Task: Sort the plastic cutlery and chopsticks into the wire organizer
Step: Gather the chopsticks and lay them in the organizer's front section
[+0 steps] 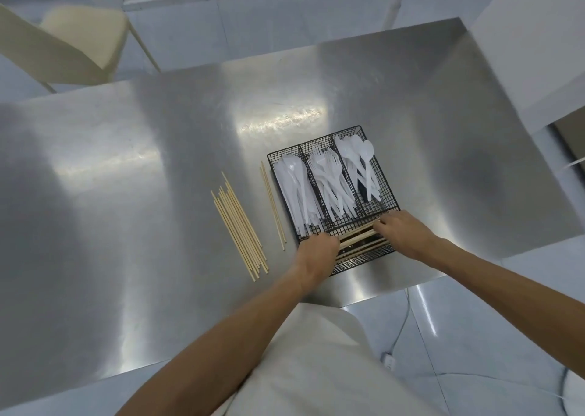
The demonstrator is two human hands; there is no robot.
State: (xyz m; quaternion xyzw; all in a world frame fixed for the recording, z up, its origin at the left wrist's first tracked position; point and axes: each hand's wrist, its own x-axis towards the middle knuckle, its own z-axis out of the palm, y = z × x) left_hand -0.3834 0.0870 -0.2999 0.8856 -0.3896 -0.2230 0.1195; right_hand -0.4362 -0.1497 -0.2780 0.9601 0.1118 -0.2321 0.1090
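A bundle of chopsticks (361,240) lies crosswise in the near compartment of the black wire organizer (319,149), its long axis running left to right and tilted slightly up at the right end. The left hand (316,251) grips the bundle's left end with curled fingers; the right hand (400,232) closes its grip on the right end. Behind them, three lengthwise compartments hold white plastic knives (296,190), forks (329,181) and spoons (361,165), all pointing away from the person. The organizer sits on the steel desk (158,162). Two loose chopsticks (273,205) lie just left of it, and a larger group of loose chopsticks (240,225) farther left, all running near to far. No writing is legible.
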